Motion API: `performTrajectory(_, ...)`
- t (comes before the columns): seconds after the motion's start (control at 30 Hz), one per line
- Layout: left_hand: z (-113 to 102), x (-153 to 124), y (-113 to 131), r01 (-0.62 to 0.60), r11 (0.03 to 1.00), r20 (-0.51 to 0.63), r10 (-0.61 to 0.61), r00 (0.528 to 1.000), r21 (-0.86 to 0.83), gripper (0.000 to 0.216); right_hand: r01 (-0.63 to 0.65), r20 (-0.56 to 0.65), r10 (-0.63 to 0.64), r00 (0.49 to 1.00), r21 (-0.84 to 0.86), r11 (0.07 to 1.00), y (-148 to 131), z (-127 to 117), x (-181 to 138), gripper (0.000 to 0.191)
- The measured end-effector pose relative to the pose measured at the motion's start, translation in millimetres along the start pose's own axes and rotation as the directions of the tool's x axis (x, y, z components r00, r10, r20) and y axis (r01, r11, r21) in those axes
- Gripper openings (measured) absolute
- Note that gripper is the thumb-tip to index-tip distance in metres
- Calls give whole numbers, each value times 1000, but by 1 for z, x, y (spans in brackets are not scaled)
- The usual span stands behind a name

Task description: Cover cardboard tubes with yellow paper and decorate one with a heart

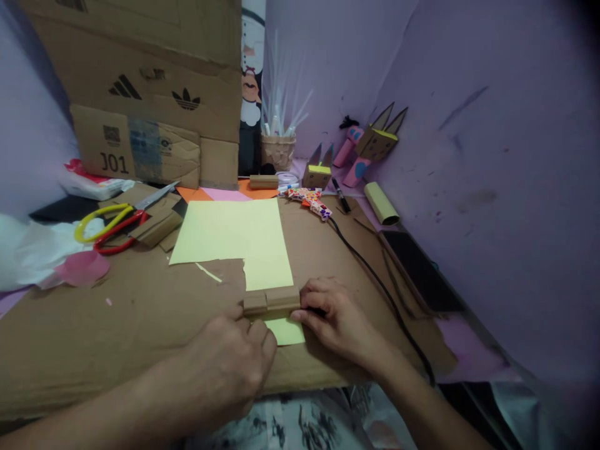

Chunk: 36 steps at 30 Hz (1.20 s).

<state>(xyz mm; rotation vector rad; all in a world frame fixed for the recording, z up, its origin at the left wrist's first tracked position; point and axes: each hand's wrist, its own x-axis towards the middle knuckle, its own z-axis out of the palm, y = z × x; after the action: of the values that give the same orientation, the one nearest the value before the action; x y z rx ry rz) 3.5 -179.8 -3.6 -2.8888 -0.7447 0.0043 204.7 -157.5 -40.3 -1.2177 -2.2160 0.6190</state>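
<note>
Grip: left hand (229, 362), right hand (337, 319) pinched ends of cardboard block (272, 302) on yellow paper (234, 234); block light, stiff, probably hollow.

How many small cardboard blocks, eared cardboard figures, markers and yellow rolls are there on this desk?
Small cardboard blocks: 2, one at the hands, one at the back
Eared cardboard figures: 2
Black marker: 1
Yellow roll: 1
Total: 6

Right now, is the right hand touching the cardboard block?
Touching. The head view shows fingertips of the right hand pressed against the right end of the cardboard block, no gap.
</note>
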Motion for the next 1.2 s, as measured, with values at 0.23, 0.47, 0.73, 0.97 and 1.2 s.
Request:
performTrajectory(0.23,1,2,-15,364,886,-106,-407,907,-287,18,96,118,-98,988,25,995,0,-14,-1,40)
performTrajectory(0.47,-8,6,-25,469,708,35,-534,845,-528,16,-17,6,17,1000,-36,999,-1,-1,4,28)
performTrajectory(0.73,6,-16,-26,591,462,158,-685,712,-661,44,-40,-2,39,999,-20,999,-2,3,3,35)
performTrajectory(0.97,30,-5,-13,545,238,154,-801,578,-804,52,26,-73,-23,997,44,999,1,6,0,34)
performTrajectory(1.2,29,-5,-7,454,62,216,-817,534,-889,41,220,-116,-229,967,-81,972,0,8,-4,25)
